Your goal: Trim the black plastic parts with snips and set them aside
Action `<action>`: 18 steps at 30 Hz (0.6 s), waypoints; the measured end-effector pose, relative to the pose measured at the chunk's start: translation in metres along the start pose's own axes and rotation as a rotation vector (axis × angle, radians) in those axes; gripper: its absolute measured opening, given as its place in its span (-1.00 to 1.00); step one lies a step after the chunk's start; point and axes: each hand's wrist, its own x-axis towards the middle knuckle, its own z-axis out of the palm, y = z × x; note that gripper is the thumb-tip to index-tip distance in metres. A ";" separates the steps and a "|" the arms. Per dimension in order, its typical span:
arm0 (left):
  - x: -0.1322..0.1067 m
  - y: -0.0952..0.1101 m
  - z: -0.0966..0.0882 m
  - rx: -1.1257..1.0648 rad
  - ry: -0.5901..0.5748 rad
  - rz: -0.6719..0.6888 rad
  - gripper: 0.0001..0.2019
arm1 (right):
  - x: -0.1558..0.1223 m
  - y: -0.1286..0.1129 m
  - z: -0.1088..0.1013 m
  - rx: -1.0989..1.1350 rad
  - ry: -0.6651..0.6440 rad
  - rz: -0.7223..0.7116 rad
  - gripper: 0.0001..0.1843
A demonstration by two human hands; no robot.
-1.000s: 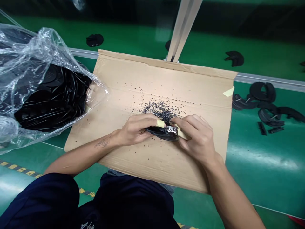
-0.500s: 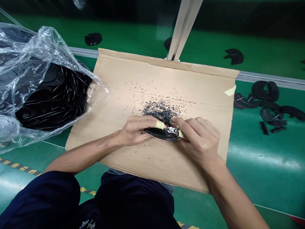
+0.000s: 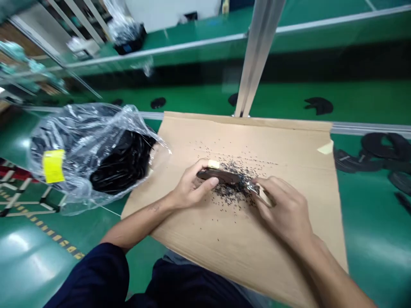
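My left hand [image 3: 194, 186] grips a thin, dark round plastic part [image 3: 221, 176] by its left edge, thumb on the near side and fingers behind. Pale tape [image 3: 213, 164] is wrapped round one of its fingers. In my right hand [image 3: 285, 203] is a pair of small metal nippers [image 3: 253, 187], its jaws at the right edge of the part. Whether the jaws touch it I cannot tell. Under both hands, tiny black clippings [image 3: 229, 194] are strewn over a cardboard sheet [image 3: 199, 239].
An open clear plastic bag [image 3: 77, 128] full of black parts stands left of the cardboard. More black curved parts [image 3: 382, 145] lie on the green surface at right. Behind the cardboard rises a metal post [image 3: 258, 55]. A yellow label [image 3: 53, 166] is on the bag.
The view has tilted up and left, showing more of the bag and the room behind. The plastic part has been turned in my left hand, and the nippers have moved to its right end.
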 end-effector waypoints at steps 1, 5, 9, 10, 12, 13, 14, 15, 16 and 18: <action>0.007 -0.002 -0.006 0.007 0.019 -0.027 -0.65 | 0.000 0.004 0.000 -0.125 -0.002 -0.056 -0.83; 0.062 -0.029 -0.037 0.268 0.056 -0.085 -0.54 | -0.001 0.009 0.003 -0.284 -0.023 -0.186 -0.81; 0.134 -0.076 -0.066 0.687 -0.038 -0.222 -0.67 | -0.004 0.005 0.006 -0.281 -0.042 -0.180 -0.81; 0.149 -0.089 -0.071 0.757 -0.074 -0.296 -0.69 | -0.005 0.004 0.007 -0.281 -0.047 -0.171 -0.80; 0.170 -0.111 -0.078 0.788 -0.102 -0.355 -0.72 | -0.007 0.003 0.008 -0.279 -0.059 -0.147 -0.79; 0.177 -0.120 -0.079 0.789 -0.116 -0.377 -0.74 | -0.008 0.002 0.008 -0.276 -0.065 -0.134 -0.78; 0.182 -0.128 -0.079 0.782 -0.125 -0.393 -0.76 | -0.009 0.001 0.008 -0.272 -0.069 -0.122 -0.78; 0.187 -0.135 -0.077 0.776 -0.132 -0.408 -0.77 | -0.010 0.000 0.008 -0.268 -0.069 -0.111 -0.78; 0.192 -0.140 -0.074 0.767 -0.135 -0.419 -0.79 | -0.010 -0.001 0.007 -0.267 -0.067 -0.099 -0.78; 0.202 -0.148 -0.063 0.736 -0.131 -0.416 -0.80 | -0.011 -0.003 0.006 -0.269 -0.056 -0.085 -0.79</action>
